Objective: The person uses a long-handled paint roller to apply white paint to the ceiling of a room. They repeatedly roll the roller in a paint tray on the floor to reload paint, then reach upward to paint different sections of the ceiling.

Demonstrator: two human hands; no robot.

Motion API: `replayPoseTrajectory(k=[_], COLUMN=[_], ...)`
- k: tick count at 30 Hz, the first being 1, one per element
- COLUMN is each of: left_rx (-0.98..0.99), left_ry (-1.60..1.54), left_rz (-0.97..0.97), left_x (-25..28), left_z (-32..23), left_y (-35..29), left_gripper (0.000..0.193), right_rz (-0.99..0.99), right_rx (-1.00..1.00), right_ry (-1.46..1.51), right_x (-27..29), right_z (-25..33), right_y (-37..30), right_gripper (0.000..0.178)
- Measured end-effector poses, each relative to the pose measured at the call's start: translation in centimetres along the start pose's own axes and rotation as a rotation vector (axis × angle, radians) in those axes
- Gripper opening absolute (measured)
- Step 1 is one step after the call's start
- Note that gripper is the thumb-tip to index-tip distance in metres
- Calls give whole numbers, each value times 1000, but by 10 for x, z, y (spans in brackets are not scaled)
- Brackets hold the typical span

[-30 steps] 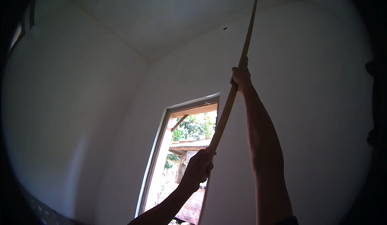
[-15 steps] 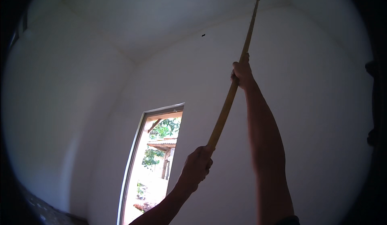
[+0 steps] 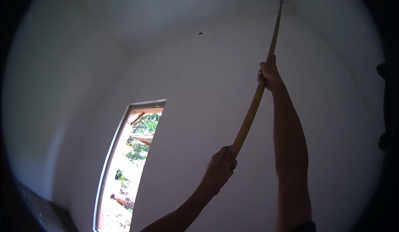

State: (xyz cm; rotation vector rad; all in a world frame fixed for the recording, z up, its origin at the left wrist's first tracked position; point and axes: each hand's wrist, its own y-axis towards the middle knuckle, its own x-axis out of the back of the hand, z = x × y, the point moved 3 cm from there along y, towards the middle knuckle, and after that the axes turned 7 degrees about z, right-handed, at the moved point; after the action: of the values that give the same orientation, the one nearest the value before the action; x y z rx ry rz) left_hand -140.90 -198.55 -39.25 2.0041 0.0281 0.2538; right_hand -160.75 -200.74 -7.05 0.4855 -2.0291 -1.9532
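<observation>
A long yellowish pole [image 3: 249, 119] slants up and to the right, its far end reaching close to the ceiling [image 3: 178, 7] near the upper right corner. My left hand [image 3: 221, 165] is wrapped round the pole's lower end. Higher up, my right hand [image 3: 270, 75] grips the same pole with the arm stretched upward. Whatever tool sits at the pole's far tip is too small and dark to make out; whether the tip touches the ceiling I cannot tell.
A bright doorway or tall window opening [image 3: 132, 165] at the lower left shows trees and a roof outside. Pale walls [image 3: 199, 82] surround me. A small dark mark [image 3: 200, 33] shows near the wall's top. Part of the floor [image 3: 41, 207] appears at the lower left.
Both hands and the pole have shifted right in the picture, while the opening and walls have slid left as the view turned. Both hands keep their hold on the pole.
</observation>
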Motion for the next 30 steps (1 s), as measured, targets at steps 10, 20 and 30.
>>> replayPoseTrajectory(k=[10, 20, 30], left_rx=[76, 248, 247], left_ry=[-15, -2, 11], left_rz=[-83, -246, -331], left_x=[17, 112, 162], left_z=[10, 69, 110], left_y=[-48, -118, -128], left_gripper=[53, 56, 60], right_rz=[-70, 44, 147], right_rx=[-109, -288, -315], right_ry=[-162, -181, -127], right_x=[-37, -173, -243], right_z=[-4, -68, -139], right_y=[-38, -125, -135], right_gripper=[93, 88, 90])
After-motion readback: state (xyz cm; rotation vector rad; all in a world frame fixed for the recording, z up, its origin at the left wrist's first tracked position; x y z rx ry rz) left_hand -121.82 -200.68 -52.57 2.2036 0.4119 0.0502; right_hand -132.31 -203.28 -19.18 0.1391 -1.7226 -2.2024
